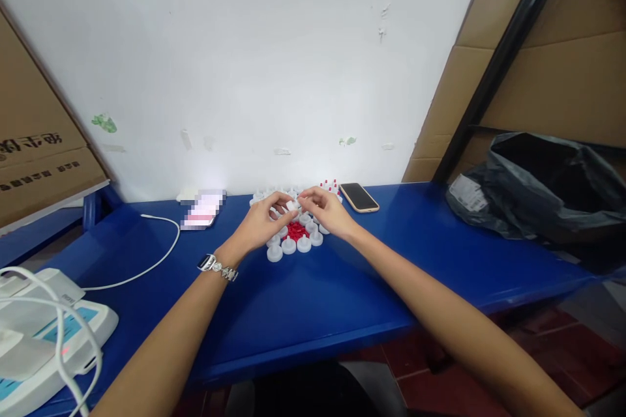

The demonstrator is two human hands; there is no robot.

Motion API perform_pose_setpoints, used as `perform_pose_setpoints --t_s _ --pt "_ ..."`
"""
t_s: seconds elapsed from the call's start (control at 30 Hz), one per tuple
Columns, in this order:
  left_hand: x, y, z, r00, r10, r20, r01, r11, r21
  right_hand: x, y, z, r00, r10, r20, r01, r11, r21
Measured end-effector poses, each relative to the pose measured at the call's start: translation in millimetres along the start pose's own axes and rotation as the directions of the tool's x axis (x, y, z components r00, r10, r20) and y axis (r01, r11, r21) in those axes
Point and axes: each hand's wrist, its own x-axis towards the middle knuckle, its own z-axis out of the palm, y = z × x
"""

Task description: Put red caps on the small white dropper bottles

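Observation:
My left hand (pixel 261 220) is closed in a pinch on a white nozzle cap (pixel 292 206), held just above the table. Close against it, my right hand (pixel 331 214) has its thumb and forefinger pressed together at the cap's edge; whatever lies between those fingertips is too small to make out. Beneath both hands stand several white nozzle caps (pixel 289 245), round at the base with a short spout. They surround a heap of small red pieces (pixel 296 231). Behind my right hand, several caps carry red tips (pixel 330 189).
A dark-screened phone (pixel 360 197) lies right of the caps on the blue table (pixel 313 313). At left are a lit, blurred-out screen (pixel 201 210), a white cable (pixel 173 241) and a power strip (pixel 92 332). A black plastic bag (pixel 528 189) sits at right.

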Motion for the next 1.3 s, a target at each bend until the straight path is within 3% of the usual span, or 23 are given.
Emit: perform_pose_setpoints --t_s 0.1,0.23,0.33,0.43,0.5,0.67,0.9,1.0,1.17,1.23,1.3 --pt "1 2 4.1 1.0 -0.011 -0.025 0.012 1.0 0.016 11 4 -8 0.999 -0.032 -0.011 0.032 0.999 0.014" --pt "1 -2 8.8 0.997 -0.025 -0.078 0.031 0.996 0.086 45 10 -35 0.987 -0.056 -0.151 0.008 0.954 -0.299" --pt "0 -5 12.0 1.0 -0.005 -0.026 0.009 0.989 0.149 76 24 -53 0.982 0.044 -0.185 -0.144 0.81 -0.569" --pt "-1 -4 14.9 1.0 0.018 0.02 -0.022 0.984 0.174 100 41 -55 0.981 0.145 -0.13 -0.19 0.578 -0.794" --pt "-1 -4 16.0 0.999 0.027 0.034 -0.033 0.984 0.175 110 51 -49 0.978 0.185 -0.1 -0.182 0.507 -0.842" --pt "-1 -2 14.8 0.998 0.046 0.032 -0.052 0.98 0.19 121 59 -38 0.963 0.268 -0.03 -0.161 0.482 -0.861" --pt "-1 4 15.6 0.998 0.047 0.034 -0.052 0.981 0.189 105 52 -58 0.968 0.241 -0.074 -0.175 0.435 -0.883" --pt "0 6 17.5 0.998 0.046 0.041 -0.053 0.982 0.183 94 52 -62 0.967 0.246 -0.066 -0.173 0.448 -0.877" --pt "-1 5 19.3 0.998 0.063 0.024 -0.066 0.98 0.188 83 37 -63 0.977 0.187 -0.103 -0.191 0.553 -0.811" --pt "-2 4 21.0 0.997 0.079 -0.023 -0.073 0.978 0.194 73 25 -58 0.983 0.136 -0.125 -0.184 0.66 -0.728" --pt "-2 3 23.7 0.991 0.088 -0.098 -0.068 0.979 0.191 57 13 -48 0.984 0.107 -0.141 -0.16 0.878 -0.452"
